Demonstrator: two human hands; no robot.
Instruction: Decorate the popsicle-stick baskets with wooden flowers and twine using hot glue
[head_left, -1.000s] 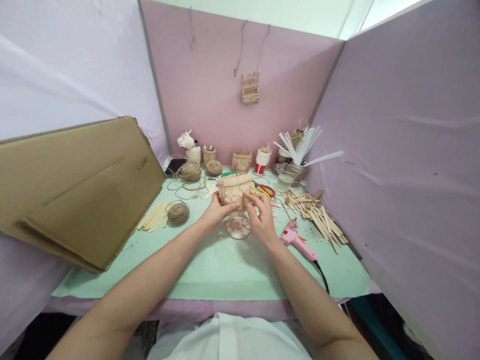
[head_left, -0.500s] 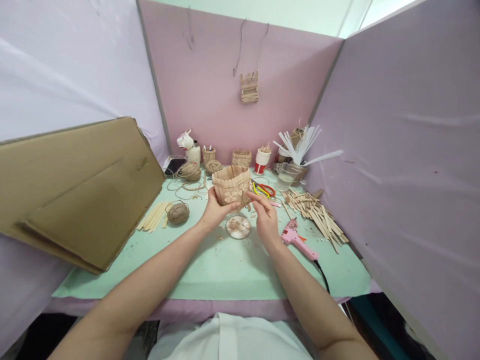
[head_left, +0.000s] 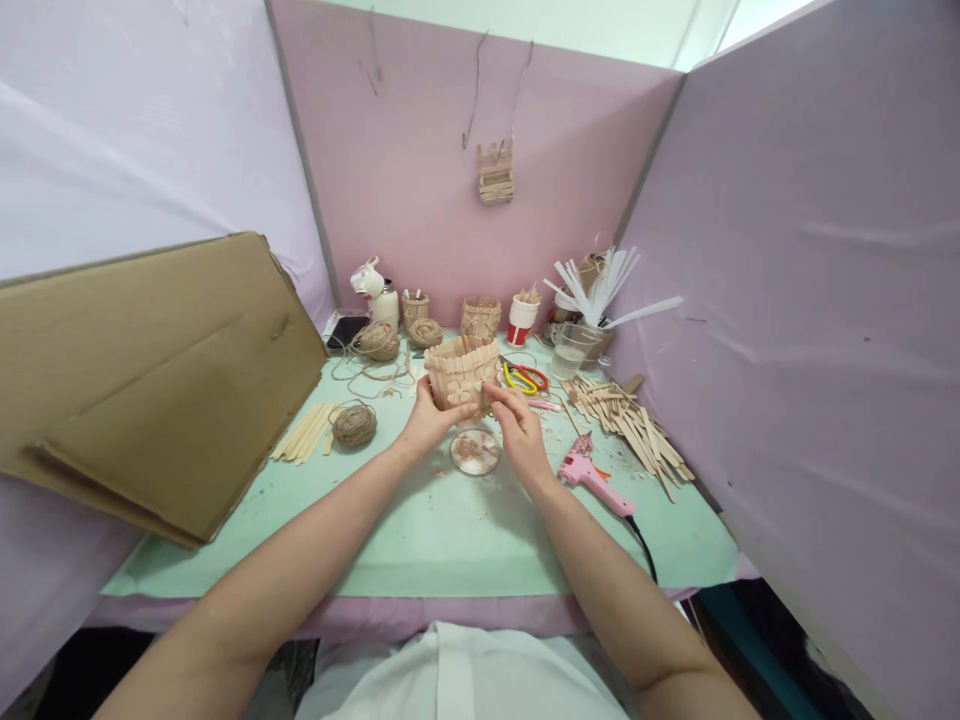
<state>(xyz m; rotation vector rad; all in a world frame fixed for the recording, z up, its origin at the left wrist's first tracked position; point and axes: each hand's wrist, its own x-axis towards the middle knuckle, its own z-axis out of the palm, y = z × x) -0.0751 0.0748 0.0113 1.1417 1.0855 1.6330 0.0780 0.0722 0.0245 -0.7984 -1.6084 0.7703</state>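
A small pale basket (head_left: 459,375) made of wooden craft sticks is held up over the table, its open top tilted a little towards me. Flower-like wooden pieces show on its front wall. My left hand (head_left: 435,418) grips it from the left and below, thumb along the lower front. At the front right, the fingertips of my right hand (head_left: 519,425) are pinched together against the wall; whatever they may hold is too small to make out. Below the basket lies a round dish (head_left: 475,452) with brownish bits on it.
A pink glue gun (head_left: 596,478) and loose craft sticks (head_left: 634,425) lie right. Behind are scissors (head_left: 525,377), a clear cup (head_left: 572,350) and a red-white cup (head_left: 523,318). Twine balls (head_left: 354,425), pale sticks (head_left: 305,433) and a cardboard sheet (head_left: 172,380) are left.
My right hand has moved slightly left, bringing its fingertips onto the basket's front wall. My left hand keeps its hold. The whole view has shifted a little.
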